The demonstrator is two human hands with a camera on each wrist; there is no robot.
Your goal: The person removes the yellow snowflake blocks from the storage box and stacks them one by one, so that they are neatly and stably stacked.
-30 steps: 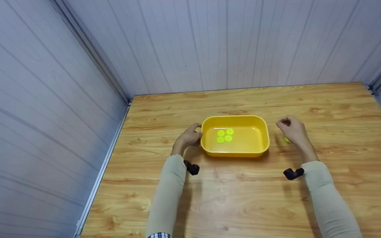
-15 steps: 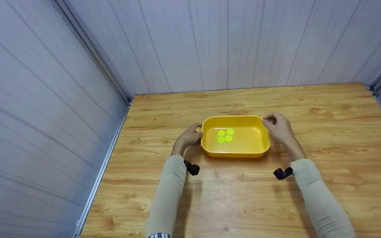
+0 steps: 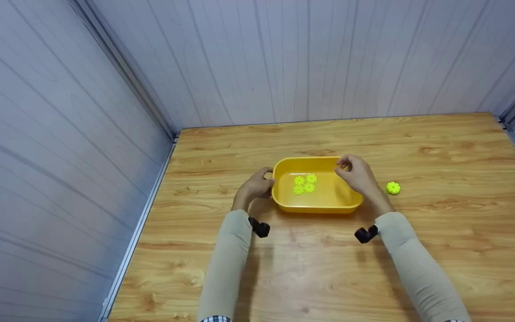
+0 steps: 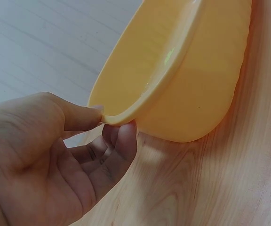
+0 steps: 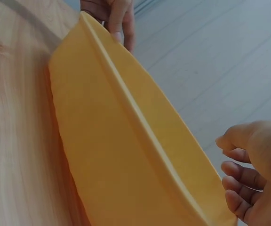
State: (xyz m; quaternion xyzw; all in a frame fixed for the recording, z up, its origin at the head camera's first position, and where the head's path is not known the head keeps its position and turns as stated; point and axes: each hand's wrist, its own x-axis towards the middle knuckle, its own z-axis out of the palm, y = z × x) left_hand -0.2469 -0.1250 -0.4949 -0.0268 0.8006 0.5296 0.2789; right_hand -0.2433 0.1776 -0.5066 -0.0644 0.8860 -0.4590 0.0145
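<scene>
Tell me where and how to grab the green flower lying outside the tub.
I'd pinch the green flower by opposite sides of its scalloped edge, coming down from above, probably with the right hand: it lies broad face up on the table, right of the tub, whose raised wall could hamper a low reach from the left.

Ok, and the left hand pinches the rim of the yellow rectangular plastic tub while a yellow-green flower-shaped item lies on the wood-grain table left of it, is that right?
One slip: in the head view, that flower-shaped item lies right of the tub, not left. The rest stands.
</scene>
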